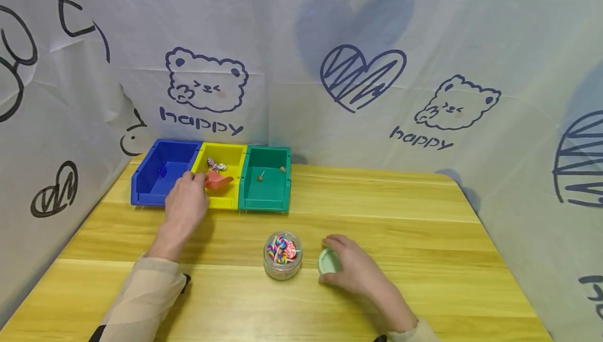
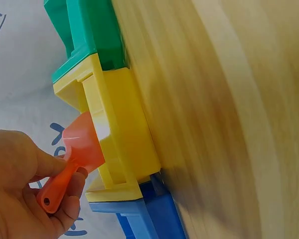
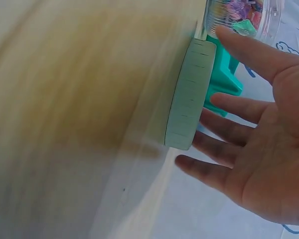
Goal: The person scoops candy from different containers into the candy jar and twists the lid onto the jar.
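Observation:
My left hand pinches the handle of a small orange-red scoop between thumb and fingers. The scoop's bowl is over the yellow bin, where a few small striped candies lie toward the back. In the left wrist view the scoop appears at the bin's front lip. My right hand is beside a pale green round lid on the table, its fingers spread around the lid's right side. Left of the lid stands a clear jar, uncovered and holding several colourful swirl lollipops.
A blue bin with a small dark blue item and a green bin with two small lollipop-like pieces flank the yellow one. All three stand along the back left of the wooden table. Printed white cloth hangs behind and at both sides.

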The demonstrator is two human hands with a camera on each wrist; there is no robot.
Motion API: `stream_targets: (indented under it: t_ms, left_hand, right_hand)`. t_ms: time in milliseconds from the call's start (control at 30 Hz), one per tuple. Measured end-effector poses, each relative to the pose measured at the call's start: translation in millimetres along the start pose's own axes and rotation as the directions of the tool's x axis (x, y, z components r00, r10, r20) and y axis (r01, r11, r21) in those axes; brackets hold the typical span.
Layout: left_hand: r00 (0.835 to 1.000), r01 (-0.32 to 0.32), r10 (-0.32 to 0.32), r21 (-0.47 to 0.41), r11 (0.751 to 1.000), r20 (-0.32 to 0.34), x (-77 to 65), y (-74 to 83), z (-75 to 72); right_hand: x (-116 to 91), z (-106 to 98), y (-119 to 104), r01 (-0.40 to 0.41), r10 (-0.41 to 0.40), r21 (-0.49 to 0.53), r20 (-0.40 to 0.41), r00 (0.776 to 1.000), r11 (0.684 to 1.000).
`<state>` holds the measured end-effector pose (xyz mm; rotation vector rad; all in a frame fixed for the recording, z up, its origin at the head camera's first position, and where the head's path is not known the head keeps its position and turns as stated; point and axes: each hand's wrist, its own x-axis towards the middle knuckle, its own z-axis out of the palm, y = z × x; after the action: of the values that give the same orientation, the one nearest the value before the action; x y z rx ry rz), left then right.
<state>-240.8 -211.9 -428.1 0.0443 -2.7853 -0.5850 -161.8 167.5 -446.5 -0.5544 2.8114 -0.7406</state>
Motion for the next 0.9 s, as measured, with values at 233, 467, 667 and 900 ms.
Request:
stream_targets:
  t_ms: [233, 467, 667, 900]
  left_hand:
    - [0.999, 0.005, -0.006, 0.024, 1.000, 0.043, -2.5, -2.9, 2.0]
    - [0.998, 0.012, -0.014, 0.043, 0.999, 0.065, -5.2, -3.5, 2.3]
    - [0.991, 0.026, -0.037, 0.081, 0.996, 0.127, -6.4, -3.5, 1.3]
    - [0.991, -0.004, -0.010, 0.106, 0.994, 0.134, -9.1, -4.7, 2.3]
  right_hand:
    - [-3.9, 0.5, 1.9, 0.000, 0.000, -0.020, 0.039, 0.999, 1.000]
    - [-5.6, -1.0, 0.1, -0.003, 0.004, -0.035, 0.020, 1.000, 0.999]
    - [-5.9, -1.3, -0.3, -0.013, 0.014, -0.041, 0.021, 1.000, 0.999]
    - [-6.1, -0.9, -0.4, -0.015, 0.016, -0.049, 0.017, 1.000, 0.999]
